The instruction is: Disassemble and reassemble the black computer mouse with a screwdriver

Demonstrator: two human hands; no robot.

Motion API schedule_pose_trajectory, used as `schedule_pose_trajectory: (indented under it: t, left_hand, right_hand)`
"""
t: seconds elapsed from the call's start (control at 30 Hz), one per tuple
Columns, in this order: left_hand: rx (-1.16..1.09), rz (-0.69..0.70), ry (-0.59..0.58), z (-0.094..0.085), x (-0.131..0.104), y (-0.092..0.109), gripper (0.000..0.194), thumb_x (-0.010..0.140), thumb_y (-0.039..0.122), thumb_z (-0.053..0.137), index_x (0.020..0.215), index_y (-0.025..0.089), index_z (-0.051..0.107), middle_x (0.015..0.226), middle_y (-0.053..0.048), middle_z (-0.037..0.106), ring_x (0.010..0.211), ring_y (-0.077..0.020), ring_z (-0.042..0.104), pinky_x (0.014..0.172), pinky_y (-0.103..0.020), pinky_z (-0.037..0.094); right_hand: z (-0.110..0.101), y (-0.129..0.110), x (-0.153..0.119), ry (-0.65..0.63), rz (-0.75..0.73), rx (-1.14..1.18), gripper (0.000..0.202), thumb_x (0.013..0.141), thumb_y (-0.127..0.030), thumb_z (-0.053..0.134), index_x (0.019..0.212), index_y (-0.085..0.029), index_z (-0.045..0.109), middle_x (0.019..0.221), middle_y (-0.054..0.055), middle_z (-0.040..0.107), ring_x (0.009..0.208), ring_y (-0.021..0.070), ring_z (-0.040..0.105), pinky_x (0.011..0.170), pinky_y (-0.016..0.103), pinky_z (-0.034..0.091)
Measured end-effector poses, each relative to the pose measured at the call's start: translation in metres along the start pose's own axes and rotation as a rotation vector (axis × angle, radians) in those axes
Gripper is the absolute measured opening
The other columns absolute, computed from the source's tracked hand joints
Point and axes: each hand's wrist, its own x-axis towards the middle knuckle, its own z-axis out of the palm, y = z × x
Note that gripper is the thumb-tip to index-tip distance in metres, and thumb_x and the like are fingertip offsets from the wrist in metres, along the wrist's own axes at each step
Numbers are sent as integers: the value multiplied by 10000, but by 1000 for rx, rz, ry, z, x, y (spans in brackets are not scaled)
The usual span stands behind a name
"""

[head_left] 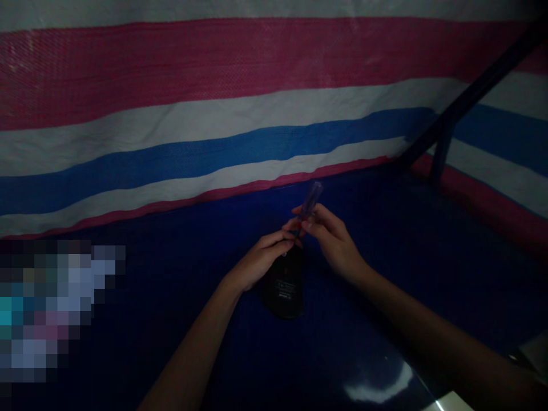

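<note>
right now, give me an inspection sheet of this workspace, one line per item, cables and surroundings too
Surface: dark blue tabletop, dimly lit, with bright glare near the bottom edge.
Job's things: dark rounded object with small print, too faint to read, lying on the tabletop; tool with a translucent purplish handle, tip unclear.
Clutter: pixelated patch at left, contents unreadable; pale item cut off at the bottom right.
Hands: left hand at the dark object's far end; right hand gripping the tool.
Cables: nothing seen.
Surroundings: red, white and blue striped sheet behind; dark bars at right.
</note>
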Motion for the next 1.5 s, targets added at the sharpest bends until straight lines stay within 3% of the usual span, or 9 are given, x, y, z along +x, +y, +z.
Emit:
schedule_pose_trajectory:
  t: [0.27,0.6,0.83,1.03,1.13,1.27,1.5]
  left_hand:
    - [52,-44,-19,-2,0,1,196,847,352,553,937,206,648,811,-9,639,721,-144,581,659,-268,386]
    - [60,-12,-12,-3,1,-3,190,839,361,575,919,216,669,837,-2,616,760,-143,553,706,-272,396]
    - [113,-26,-6,-2,0,0,322,876,474,516,971,212,677,850,-26,643,737,-147,551,651,-266,377]
    - [45,-27,-25,-1,-1,0,278,847,451,575,938,202,656,782,-5,608,724,-141,564,641,-257,376]
    - [49,-31,-9,0,-2,2,255,829,435,606,902,193,639,785,-3,619,724,-140,568,644,-255,376]
    - [95,-37,-8,1,-2,3,240,837,422,590,910,197,633,809,-8,635,713,-134,557,637,-255,372]
    - [111,-47,-15,-1,0,1,204,863,382,534,937,215,625,781,6,589,764,-152,567,687,-275,388]
  right_hand:
    - [-4,12,-12,77,-53,7,177,904,-286,538,1074,-240,516,968,30,698,697,103,614,649,262,517]
    - [-7,15,-15,22,-74,-112,235,920,-340,522,1113,-211,562,890,22,633,768,127,605,709,282,504]
    - [-11,14,-13,48,-72,-189,239,912,-309,523,1105,-191,597,825,4,586,724,119,559,675,277,466]
    - [-8,12,-15,0,-11,-146,367,890,-337,547,1230,-200,540,721,-35,531,569,88,514,522,236,442]
    - [-4,13,-15,55,45,-105,357,810,-361,660,1113,-205,555,746,-32,532,575,89,519,503,230,434]
    - [-2,15,-15,119,43,-116,179,805,-298,663,902,-206,543,731,-34,521,591,89,503,513,229,407]
    - [-6,14,-14,114,47,-105,140,749,-192,652,796,-201,520,715,-44,492,596,87,474,536,235,385]
